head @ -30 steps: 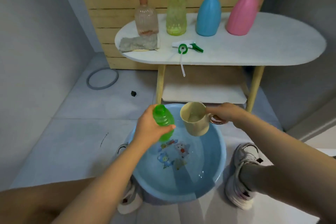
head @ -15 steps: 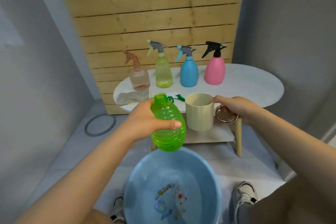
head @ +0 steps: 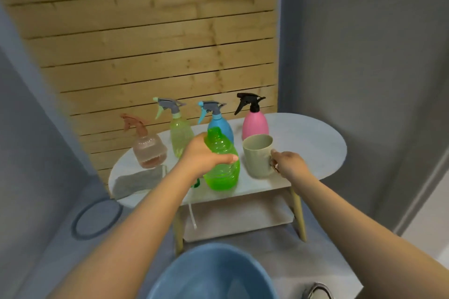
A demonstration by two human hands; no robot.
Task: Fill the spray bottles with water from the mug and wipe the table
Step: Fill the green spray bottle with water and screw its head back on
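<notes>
Left hand (head: 202, 158) wraps the green bottle (head: 221, 165), thumb curled across its ribbed front, capless neck poking up above the knuckles, base at the table (head: 315, 143) edge. Just right of that grip, the beige mug (head: 258, 155) stands upright, right hand (head: 288, 164) curled on its handle. Translucent green, liquid low inside.
</notes>
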